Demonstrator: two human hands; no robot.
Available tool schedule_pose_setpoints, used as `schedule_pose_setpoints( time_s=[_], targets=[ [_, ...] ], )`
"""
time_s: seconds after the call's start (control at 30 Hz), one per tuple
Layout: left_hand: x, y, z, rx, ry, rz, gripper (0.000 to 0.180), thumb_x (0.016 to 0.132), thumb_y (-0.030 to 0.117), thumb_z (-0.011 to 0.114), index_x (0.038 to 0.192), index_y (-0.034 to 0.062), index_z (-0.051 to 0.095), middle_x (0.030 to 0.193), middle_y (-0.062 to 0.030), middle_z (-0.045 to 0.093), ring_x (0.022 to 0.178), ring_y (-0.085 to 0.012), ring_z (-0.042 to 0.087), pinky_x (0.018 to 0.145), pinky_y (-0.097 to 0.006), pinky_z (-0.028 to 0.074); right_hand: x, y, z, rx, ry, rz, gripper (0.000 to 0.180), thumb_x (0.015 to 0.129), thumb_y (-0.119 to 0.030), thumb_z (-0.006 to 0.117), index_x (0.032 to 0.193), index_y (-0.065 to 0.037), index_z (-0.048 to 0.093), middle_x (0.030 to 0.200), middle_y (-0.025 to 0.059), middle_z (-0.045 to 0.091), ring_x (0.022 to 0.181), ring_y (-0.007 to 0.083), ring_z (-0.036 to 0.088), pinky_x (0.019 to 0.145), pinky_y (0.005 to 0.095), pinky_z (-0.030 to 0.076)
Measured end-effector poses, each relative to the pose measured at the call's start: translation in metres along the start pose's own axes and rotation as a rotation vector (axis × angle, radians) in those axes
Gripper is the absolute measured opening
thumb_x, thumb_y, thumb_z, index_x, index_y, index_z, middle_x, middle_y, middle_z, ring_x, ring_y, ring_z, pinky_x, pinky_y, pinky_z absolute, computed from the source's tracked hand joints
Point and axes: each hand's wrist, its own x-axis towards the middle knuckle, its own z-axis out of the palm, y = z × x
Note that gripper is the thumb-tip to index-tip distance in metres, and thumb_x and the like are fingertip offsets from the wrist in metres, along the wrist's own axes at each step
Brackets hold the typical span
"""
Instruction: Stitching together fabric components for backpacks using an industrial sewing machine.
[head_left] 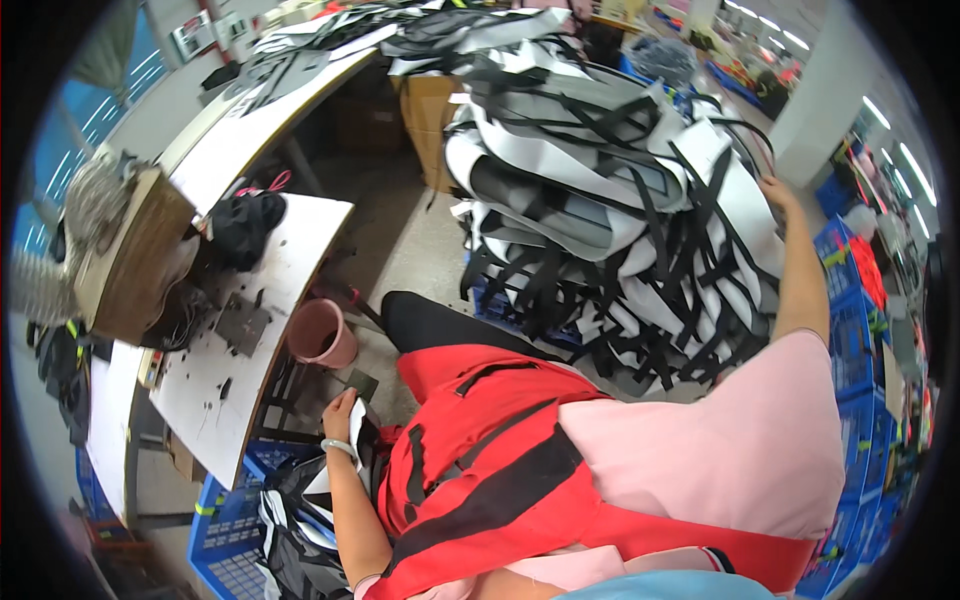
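A tall heap of white, grey and black fabric pieces (pixel 545 145) with many dangling black straps stands in front of me to the right. My right hand (pixel 780 194) reaches out to its far right side, fingers closed at a black strap (pixel 752 133) that curves along the edge. Low on the left, my left hand (pixel 340 415) has its fingers curled at a white-and-black fabric piece (pixel 358 418), beside my red apron (pixel 480 410). Below that hand, a blue crate (pixel 225 535) contains more black, grey and white pieces (pixel 300 530).
A pink bin (pixel 322 333) stands by a white worktable (pixel 300 235) with dark scraps and a black bundle (pixel 245 225). A cardboard box (pixel 135 260) sits at the table's left. Stacked blue crates (pixel 852 345) line the right side, near a pale pillar (pixel 825 90).
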Motion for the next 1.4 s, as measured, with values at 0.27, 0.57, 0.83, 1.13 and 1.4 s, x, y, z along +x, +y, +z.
schedule_pose_setpoints(
  time_s=[0.27, 0.57, 0.83, 1.13, 1.4],
  targets=[
    [-0.005, -0.004, 0.002, -0.018, 0.044, 0.092, 0.033, 0.091, 0.032, 0.061, 0.098, 0.0016, 0.071, 0.081, -0.0004, 0.068, 0.067, -0.0072, 0.057, 0.061, -0.022, 0.043, -0.136, -0.329, -0.063, 0.55, 0.521, -0.781, 0.033, 0.087, -0.007, 0.052, 0.118, -0.013, 0.062, 0.104, 0.0048, 0.066, 0.095, 0.0167, 0.061, 0.085, 0.0293, 0.047],
    [-0.002, -0.02, 0.0, -0.07, 0.129, 0.104, 0.03, 0.093, 0.027, 0.06, 0.102, -0.0004, 0.069, 0.093, -0.0051, 0.07, 0.085, -0.0108, 0.062, 0.077, -0.024, 0.047, -0.494, -0.534, 0.167, 0.199, -0.94, -1.683, 0.038, 0.081, -0.02, 0.064, 0.117, -0.008, 0.06, 0.114, 0.0154, 0.059, 0.108, 0.0343, 0.055, 0.094, 0.0405, 0.044],
    [-0.005, -0.018, -0.01, -0.842, 0.181, -0.06, 0.018, 0.083, 0.023, 0.072, 0.087, 0.0075, 0.065, 0.071, -0.0001, 0.059, 0.06, -0.0122, 0.053, 0.057, -0.028, 0.045, -0.635, -0.552, 0.293, 0.093, -1.079, -2.056, 0.054, 0.075, -0.015, 0.062, 0.127, -0.023, 0.051, 0.125, 0.0093, 0.052, 0.085, 0.0362, 0.063, 0.071, 0.0451, 0.053],
    [-0.123, 0.033, -0.042, -0.427, 0.618, 0.48, 0.021, 0.086, 0.011, 0.064, 0.105, 0.0011, 0.065, 0.09, -0.0014, 0.066, 0.082, -0.0082, 0.059, 0.074, -0.022, 0.048, -0.615, -0.57, 0.312, 0.447, -1.306, -1.804, 0.013, 0.076, -0.007, 0.067, 0.089, -0.006, 0.066, 0.099, 0.0075, 0.062, 0.089, 0.0276, 0.063, 0.075, 0.0346, 0.05],
    [-0.194, -0.025, -0.119, -0.07, 1.091, 0.219, 0.017, 0.087, 0.007, 0.061, 0.1, -0.0007, 0.066, 0.09, -0.0079, 0.066, 0.079, -0.015, 0.064, 0.07, -0.027, 0.051, -0.602, -0.581, 0.326, 0.527, -1.359, -1.747, 0.013, 0.078, -0.002, 0.067, 0.09, 0.0, 0.065, 0.094, 0.0076, 0.061, 0.079, 0.0205, 0.063, 0.067, 0.0291, 0.048]
  ],
)
